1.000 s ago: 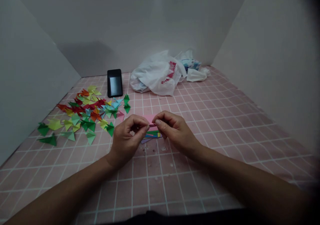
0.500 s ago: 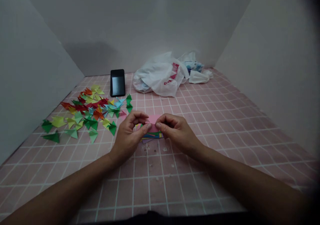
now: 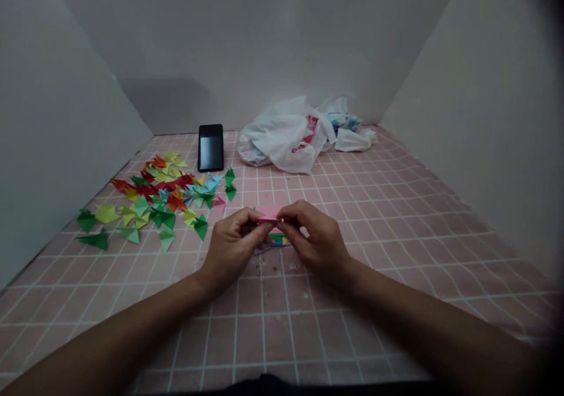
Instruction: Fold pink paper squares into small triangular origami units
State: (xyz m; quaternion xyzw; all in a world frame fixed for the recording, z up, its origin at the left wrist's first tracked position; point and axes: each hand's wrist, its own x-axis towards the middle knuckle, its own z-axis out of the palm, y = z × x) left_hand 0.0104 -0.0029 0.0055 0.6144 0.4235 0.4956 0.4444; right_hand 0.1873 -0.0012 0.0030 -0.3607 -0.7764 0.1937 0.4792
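The work surface is covered by a grid-patterned cloth (image 3: 418,225). A white plastic bag (image 3: 282,131) is located at the rear, right of a dark upright device (image 3: 211,147). Folded paper pieces (image 3: 163,217) are spread on the left side.

The pink paper (image 3: 268,219) is held centrally, above a small stack of coloured paper (image 3: 277,240). Its left end is pinched between thumb and fingers of the left hand (image 3: 231,246); its right end is pinched likewise by the right hand (image 3: 319,243). More pink is visible behind; whether it belongs to the same sheet cannot be told.

The paper is judged very light, thin, flexible and easily creased or torn, with little slip expected. It is best gripped at the 2 opposite ends, with light fingertip pressure and the middle left free.

Compared with the frame 0.5 s earlier, a narrower pink band is presented between the fingertips instead of a broad face, and the left fingers are closed lower onto it. The whole view is shifted slightly.
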